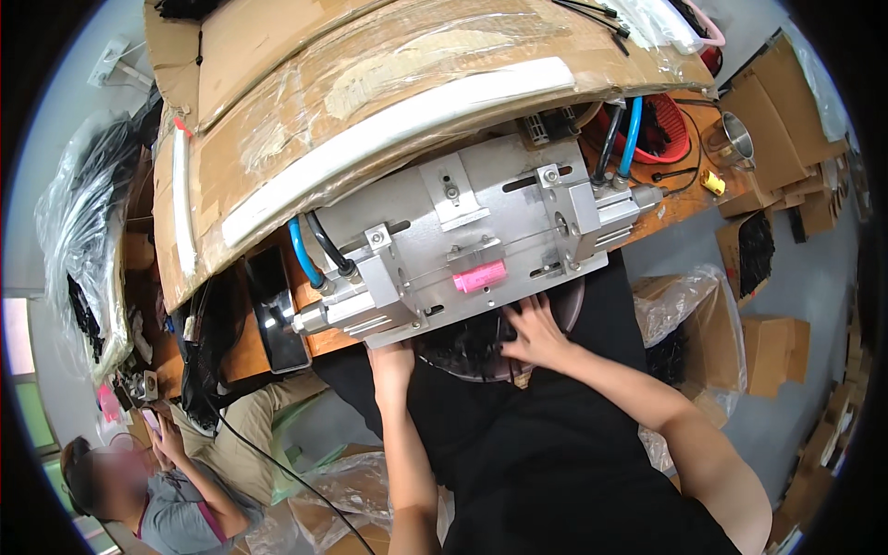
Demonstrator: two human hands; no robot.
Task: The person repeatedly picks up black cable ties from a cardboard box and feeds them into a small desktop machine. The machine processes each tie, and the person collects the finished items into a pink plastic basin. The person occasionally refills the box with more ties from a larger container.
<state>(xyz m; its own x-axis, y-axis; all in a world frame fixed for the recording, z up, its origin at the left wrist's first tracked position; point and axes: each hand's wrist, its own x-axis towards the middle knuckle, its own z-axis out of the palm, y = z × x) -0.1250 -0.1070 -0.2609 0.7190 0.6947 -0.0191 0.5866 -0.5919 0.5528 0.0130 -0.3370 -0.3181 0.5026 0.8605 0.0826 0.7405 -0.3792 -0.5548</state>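
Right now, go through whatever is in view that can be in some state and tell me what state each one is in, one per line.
left hand: tucked under the front edge of the metal machine, grip hidden
right hand: open, fingers spread over the dark round tray
blue hose: plugged into the machine's right cylinder
pink tag: lying flat on the machine plate
metal cup: upright, open on top
cardboard sheets: lying over the machine's back, wrapped in plastic
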